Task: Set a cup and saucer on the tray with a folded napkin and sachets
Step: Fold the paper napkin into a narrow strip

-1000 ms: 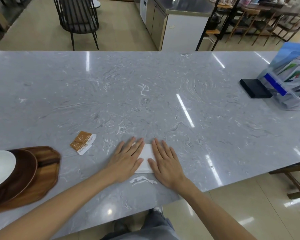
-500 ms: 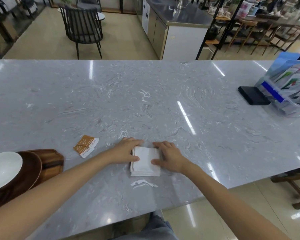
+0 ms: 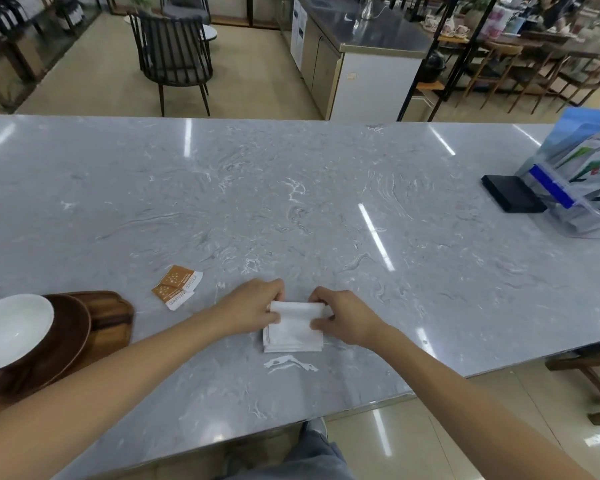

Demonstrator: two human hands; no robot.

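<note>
1. The napkin [image 3: 293,329] lies low in the middle of the frame on the grey marble counter [image 3: 291,202]; it is a small white square of several layers, its far edge lifted and curling over toward the near edge.

2. The left hand [image 3: 253,308] pinches that raised edge at its left corner, thumb and fingers closed on the cloth; the right hand [image 3: 343,317] does the same at the right corner; neither palm lies flat on the napkin.

3. Judged from its curl and stacked edges, the napkin is light, soft and limp; it will sag or spring open if taken by one corner, so it is best held at both ends of a folded edge, or pinched through all layers near the crease.

4. The polished counter looks slick; a light cloth may slide when pressed sideways, so pressing straight down should keep the fold square.

5. The sachets [image 3: 176,286], two orange-and-white packets, lie to the left and slightly above the napkin, apart from it; they look thin, light and flat, easiest to pick up by an edge.

6. The wooden tray [image 3: 110,322] sits at the lower left of the frame, partly cut off, with a dark round plate [image 3: 73,337] and a white dish [image 3: 13,329] on it; the ceramic is breakable and calls for a firm hold at the rim; no cup can be seen.
</note>
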